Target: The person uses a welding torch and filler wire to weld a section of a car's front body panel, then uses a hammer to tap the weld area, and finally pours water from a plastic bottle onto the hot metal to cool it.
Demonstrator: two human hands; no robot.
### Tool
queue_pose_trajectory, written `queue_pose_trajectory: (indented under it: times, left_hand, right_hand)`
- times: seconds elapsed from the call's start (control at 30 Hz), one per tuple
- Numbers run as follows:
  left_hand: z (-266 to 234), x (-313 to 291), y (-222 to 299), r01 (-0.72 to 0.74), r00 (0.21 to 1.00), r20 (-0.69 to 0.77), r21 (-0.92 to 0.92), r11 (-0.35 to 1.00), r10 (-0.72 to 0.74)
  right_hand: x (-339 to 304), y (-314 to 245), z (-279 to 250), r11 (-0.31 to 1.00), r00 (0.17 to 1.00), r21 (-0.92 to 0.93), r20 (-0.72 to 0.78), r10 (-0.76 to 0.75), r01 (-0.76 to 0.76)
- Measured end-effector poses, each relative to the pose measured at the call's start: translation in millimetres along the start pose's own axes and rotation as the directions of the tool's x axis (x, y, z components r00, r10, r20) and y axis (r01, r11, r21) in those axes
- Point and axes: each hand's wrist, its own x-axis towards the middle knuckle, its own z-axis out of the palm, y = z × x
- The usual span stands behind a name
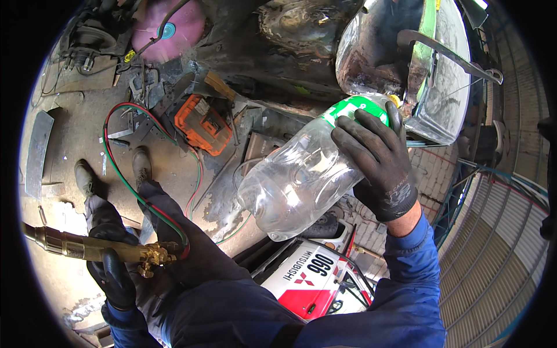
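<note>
My gloved right hand [380, 159] is wrapped around a large clear plastic bottle [296, 174] with a green label and what looks like a yellow cap. The bottle is tilted, its neck up beside a rusty, cut-open metal body part [377, 55] and its base toward me. Little or no liquid shows in it. At lower left, my gloved left hand [118, 281] is closed on the brass handle of a gas torch [87, 245]. A red and a green hose [136, 194] run from its valve end and loop over the floor. The torch tip is out of sight.
An orange toolbox [203, 124] and scattered metal tools lie on the floor ahead. A pink disc [168, 29] stands at the back left. A curved metal strip [38, 153] lies far left. Below the bottle is a red and white vehicle panel [307, 278]. Corrugated sheeting [493, 232] lines the right.
</note>
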Motion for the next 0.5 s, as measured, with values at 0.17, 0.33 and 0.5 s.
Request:
queue_pose_trajectory:
  times: [0.17, 0.33, 0.5]
  left_hand:
    - [7, 2, 10, 0.023, 0.996, 0.084, -0.087, 0.996, -0.016]
    - [9, 1, 14, -0.005, 0.999, 0.053, -0.069, 0.998, 0.008]
    - [9, -2, 5, -0.094, 0.995, 0.043, 0.016, 0.995, 0.093]
  right_hand:
    - [-2, 1, 0, 1.000, 1.000, 0.003, 0.006, -0.011, 0.011]
    - [-2, 2, -1, 1.000, 1.000, 0.005, -0.004, -0.017, 0.017]
    - [-3, 4, -3, 1.000, 1.000, 0.005, 0.013, -0.011, 0.011]
